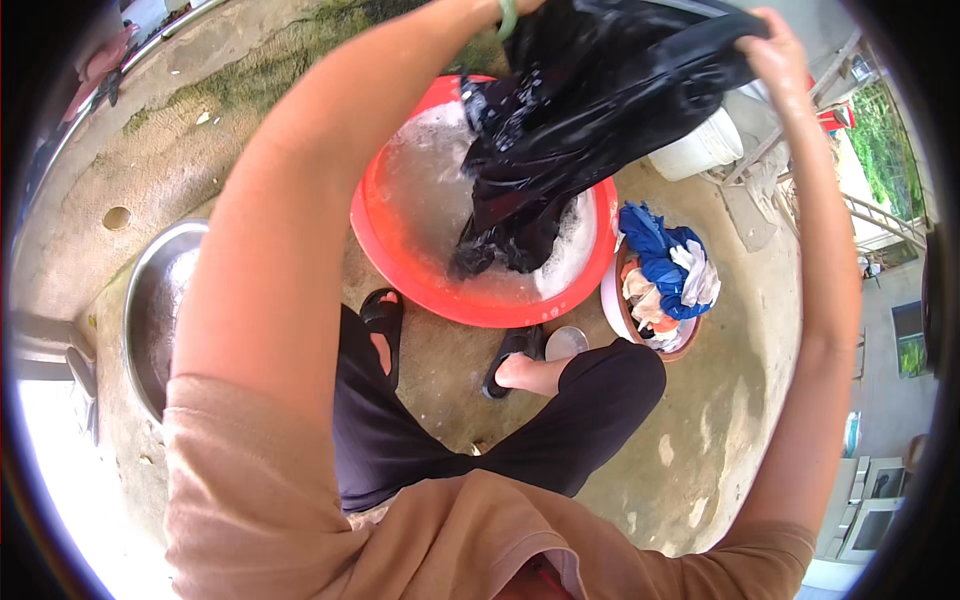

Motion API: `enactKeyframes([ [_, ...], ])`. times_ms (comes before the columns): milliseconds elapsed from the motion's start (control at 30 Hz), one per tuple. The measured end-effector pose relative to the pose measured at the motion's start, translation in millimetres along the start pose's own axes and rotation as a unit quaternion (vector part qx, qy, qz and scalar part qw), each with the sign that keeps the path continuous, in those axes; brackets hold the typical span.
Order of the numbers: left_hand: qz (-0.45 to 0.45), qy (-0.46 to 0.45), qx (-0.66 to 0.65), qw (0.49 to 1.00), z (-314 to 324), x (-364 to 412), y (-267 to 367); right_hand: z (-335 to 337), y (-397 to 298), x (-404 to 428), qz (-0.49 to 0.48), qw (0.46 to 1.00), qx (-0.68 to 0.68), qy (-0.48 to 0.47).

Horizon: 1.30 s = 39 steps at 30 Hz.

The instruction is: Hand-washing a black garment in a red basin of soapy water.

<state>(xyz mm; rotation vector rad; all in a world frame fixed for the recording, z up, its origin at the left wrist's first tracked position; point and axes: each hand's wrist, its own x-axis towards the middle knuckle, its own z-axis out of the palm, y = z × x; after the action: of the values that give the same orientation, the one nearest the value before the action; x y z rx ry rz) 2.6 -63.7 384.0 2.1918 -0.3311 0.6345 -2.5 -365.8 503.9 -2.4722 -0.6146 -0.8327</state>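
Note:
A wet black garment (pixel 592 105) is stretched up between my hands above a red plastic basin (pixel 480 311). My right hand (pixel 780 56) grips its upper right edge. At the top rim of the picture my left hand (pixel 529 4) is mostly cut off, by the garment's upper left edge; a pale green bangle (pixel 508 19) circles that wrist. The garment's lower end hangs into cloudy, sudsy water (pixel 431 195) in the basin. White foam (pixel 564 255) lies along the basin's right inner side.
Right of the basin, a smaller tub (pixel 613 315) holds a blue cloth (pixel 660 262) and other clothes. A clear bowl (pixel 566 343) sits near my right foot. A metal basin (pixel 146 300) stands at left. Behind the garment is a white bucket (pixel 701 146). The concrete floor (pixel 675 420) looks damp.

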Motion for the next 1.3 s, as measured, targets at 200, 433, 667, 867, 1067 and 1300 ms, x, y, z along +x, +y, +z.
enactKeyframes([
  [200, -0.084, -0.048, 0.117, 0.988, 70, -90, -94, 136, -15, -126, 0.043, 0.994, 0.092, 0.032],
  [433, -0.101, 0.018, 0.213, 0.972, 144, -234, -117, 233, 6, -260, 0.271, 0.941, 0.19, -0.073],
  [667, -0.12, -0.207, -0.073, 0.968, 211, -287, -107, 214, 4, -273, 0.188, 0.961, 0.202, -0.037],
  [867, -0.228, -0.372, -0.21, 0.875, 181, -307, -97, 210, 8, -285, 0.163, 0.978, 0.096, -0.087],
  [1067, -0.165, -0.374, -0.381, 0.829, 128, -233, -17, 156, -35, -280, -0.018, 0.973, 0.017, -0.231],
  [1300, -0.08, -0.34, -0.388, 0.853, 70, -195, 46, 115, -58, -241, 0.061, 0.939, 0.149, -0.305],
])
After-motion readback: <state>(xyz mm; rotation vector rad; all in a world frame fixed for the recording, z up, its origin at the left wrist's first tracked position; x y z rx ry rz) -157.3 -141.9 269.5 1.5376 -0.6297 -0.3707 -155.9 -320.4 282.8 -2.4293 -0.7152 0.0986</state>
